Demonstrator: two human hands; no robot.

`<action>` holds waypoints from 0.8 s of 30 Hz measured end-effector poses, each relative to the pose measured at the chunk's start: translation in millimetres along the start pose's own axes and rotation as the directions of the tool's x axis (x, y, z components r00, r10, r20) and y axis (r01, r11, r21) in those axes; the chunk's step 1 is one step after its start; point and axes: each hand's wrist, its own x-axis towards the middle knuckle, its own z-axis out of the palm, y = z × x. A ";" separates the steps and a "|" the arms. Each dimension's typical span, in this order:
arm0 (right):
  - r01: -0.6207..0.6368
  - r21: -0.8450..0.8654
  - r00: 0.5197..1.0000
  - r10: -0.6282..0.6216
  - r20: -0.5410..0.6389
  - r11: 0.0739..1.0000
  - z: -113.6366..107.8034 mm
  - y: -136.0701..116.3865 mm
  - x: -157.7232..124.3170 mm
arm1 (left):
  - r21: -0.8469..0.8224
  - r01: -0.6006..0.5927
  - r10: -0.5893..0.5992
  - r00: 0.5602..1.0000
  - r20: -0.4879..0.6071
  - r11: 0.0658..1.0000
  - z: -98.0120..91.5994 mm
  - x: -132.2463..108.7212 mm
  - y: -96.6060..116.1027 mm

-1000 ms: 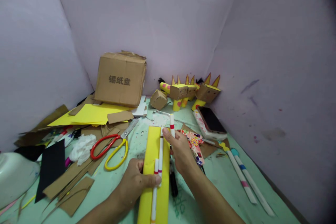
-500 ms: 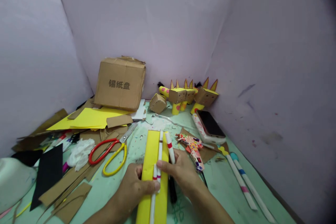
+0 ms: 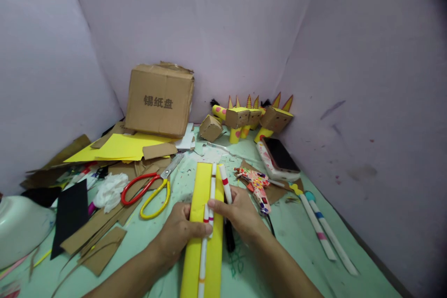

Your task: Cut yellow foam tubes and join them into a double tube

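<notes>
A long folded yellow paper strip (image 3: 200, 186) lies lengthwise on the green table in front of me. Two white straws with red bands (image 3: 212, 186) rest end to end along its middle. My left hand (image 3: 178, 233) presses the strip and the straws down, thumb across them. My right hand (image 3: 237, 214) pinches the straws with its forefinger and holds a third white straw with a red band (image 3: 225, 184) lying along the strip's right edge. A black marker (image 3: 229, 240) lies under my right hand.
Red and yellow scissors (image 3: 148, 191) lie left of the strip among cardboard scraps. A cardboard box (image 3: 159, 100), yellow sheets (image 3: 118, 146), cardboard animal figures (image 3: 251, 118), a phone (image 3: 279, 156), a patterned glue gun (image 3: 258, 184) and two paper sticks (image 3: 321, 230) surround it. Lilac walls enclose the table.
My right hand brought the third straw down from upright beyond the strip and laid it along the strip's right edge, then came back beside my left hand. The left hand stayed put.
</notes>
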 end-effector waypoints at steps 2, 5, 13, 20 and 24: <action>0.002 -0.005 1.000 -0.002 0.005 1.000 -2.2 -0.6 1.0 | -0.021 0.002 -0.002 1.000 -0.017 1.000 0.6 0.5 -1.7; 0.013 0.037 0.996 -0.010 -0.087 0.999 -7.8 -4.0 3.1 | -0.037 -0.017 0.015 0.999 -0.036 0.999 1.3 1.6 -1.7; -0.102 0.530 0.979 0.181 -0.098 0.842 -21.2 -16.0 6.7 | -0.032 0.004 -0.006 0.997 -0.079 0.999 -0.5 3.0 1.6; -0.042 0.501 0.987 0.115 -0.116 0.864 -17.8 -19.8 -0.8 | -0.010 -0.023 0.022 0.992 -0.124 1.000 5.2 -1.9 2.6; -0.059 0.239 0.998 0.054 0.025 0.969 10.1 -49.7 4.4 | -0.028 -0.057 0.052 0.986 -0.157 0.998 8.0 0.4 3.5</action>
